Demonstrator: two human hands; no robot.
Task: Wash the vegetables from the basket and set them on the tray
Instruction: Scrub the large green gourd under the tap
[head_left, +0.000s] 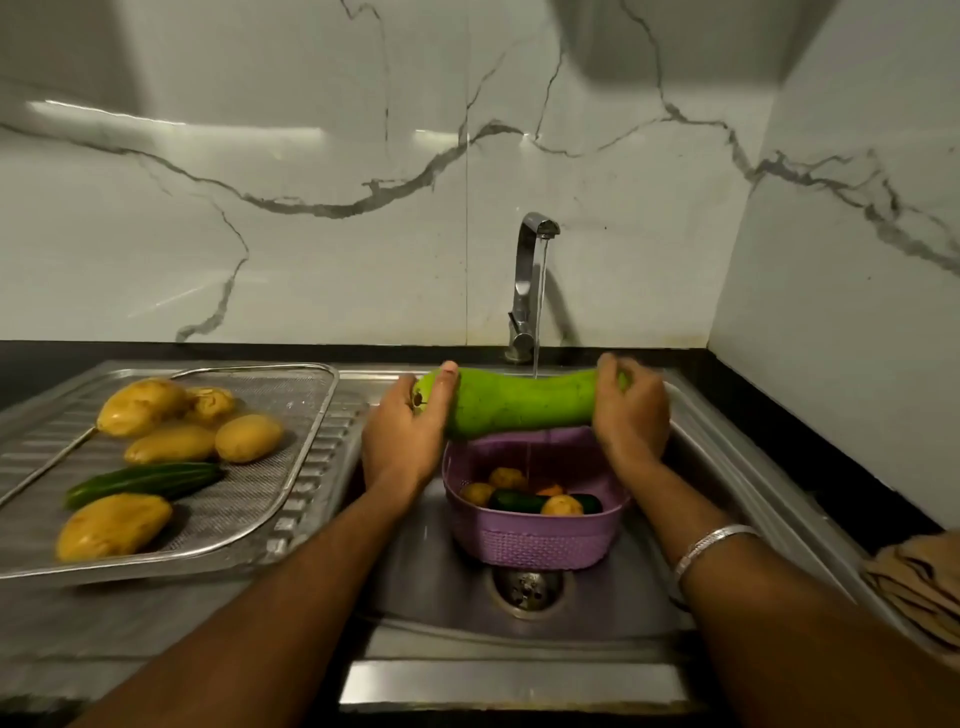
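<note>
White marble-look wall panels (311, 234) with grey veins fill the top half of the frame and wrap round to a side wall at the right edge. Below them runs a dark counter strip (779, 410), and set into it is a stainless steel sink (737, 483) with a ribbed drainboard stretching to the left. No writing or brand mark can be read anywhere.

Centre frame, the chrome tap (527, 291) is running, a thin stream of water (539, 312) dropping straight onto a long pale green bottle gourd (519, 402). The gourd is held level across the middle of the picture, above the basin. The left hand (402, 431) has its fingers curled round the stem end, thumb over the top. The right hand (631, 410) wraps the other end, fingers curled over it. A silver bangle (711, 548) sits on the right wrist.

Directly beneath the gourd, a purple plastic basket (535, 540) stands in the basin, just behind the drain (530, 584). Inside it: potatoes (561, 505), a dark cucumber (514, 501) and a sliver of something orange.

At the left, a steel mesh tray (260, 499) rests on the drainboard, carrying five washed potatoes (249, 437) and one green cucumber (145, 480). At the lower right edge, a folded striped cloth (919, 582) lies on the counter.
</note>
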